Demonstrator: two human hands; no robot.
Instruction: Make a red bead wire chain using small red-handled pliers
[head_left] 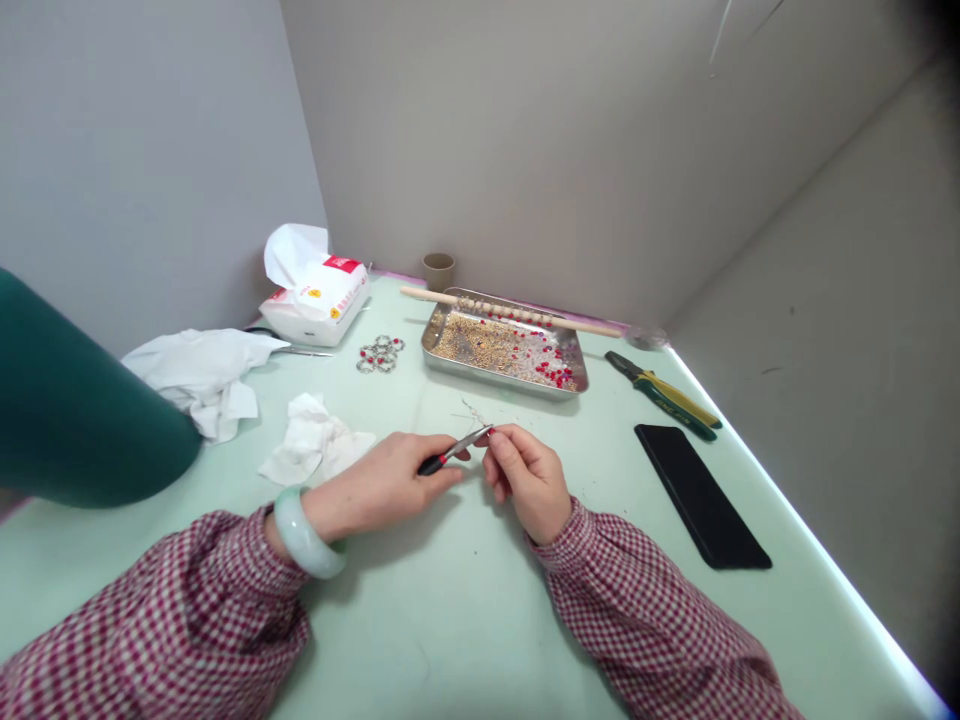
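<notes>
My left hand [390, 480] is closed around small pliers [456, 449] with dark and red handles. Their metal tip points right and meets the fingertips of my right hand [529, 475]. That hand pinches one end of a thin beaded strand [475, 412], which extends up and left over the table. A red bead seems to show at the pinch, but the fingers cover most of it. Beyond my hands stands a metal tray [502, 382] holding gold, clear and red beads. A wooden stick [589, 326] wound with beaded rings rests across it.
Left of the tray lie several beaded rings [381, 355]. Crumpled tissues [315, 440], a tissue pack [319, 300], scissors [304, 351] and a large green cylinder [82, 410] occupy the left. Green-handled pliers [664, 397] and a black flat object [701, 497] lie right. A cup [439, 272] stands behind.
</notes>
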